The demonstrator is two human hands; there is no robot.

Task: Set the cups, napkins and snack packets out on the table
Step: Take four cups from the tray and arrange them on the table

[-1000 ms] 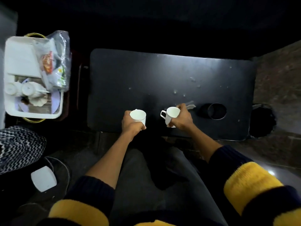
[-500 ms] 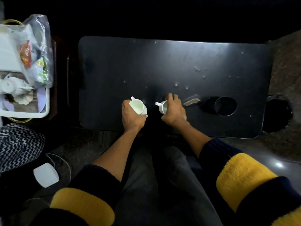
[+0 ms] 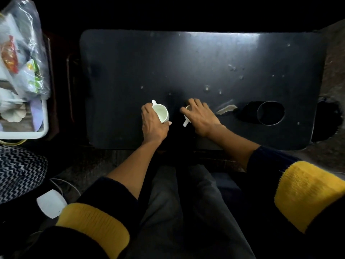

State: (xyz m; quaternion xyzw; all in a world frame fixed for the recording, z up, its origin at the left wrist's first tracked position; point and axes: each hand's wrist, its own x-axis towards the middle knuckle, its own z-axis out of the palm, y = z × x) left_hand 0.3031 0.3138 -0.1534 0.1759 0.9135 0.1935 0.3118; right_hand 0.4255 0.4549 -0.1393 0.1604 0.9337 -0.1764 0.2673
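My left hand grips a white cup from its left side, mouth up, handle pointing away, near the front middle of the black table. A short way to the right, my right hand covers a second white cup from above; only its rim edge and its handle, pointing toward me, show. Whether either cup rests on the table I cannot tell. Snack packets in a clear plastic bag lie in a white tray off the table's left end, with more white crockery beneath.
The table has a round cup hole at front right and a chipped patch beside my right hand. A zigzag-patterned cloth and a white device with a cable lie on the floor at left. My knees sit below the table's front edge.
Both hands moved forward over the table with the cups. The right hand turned over onto its cup, whose handle swung from left toward me. The left cup's handle now points away.
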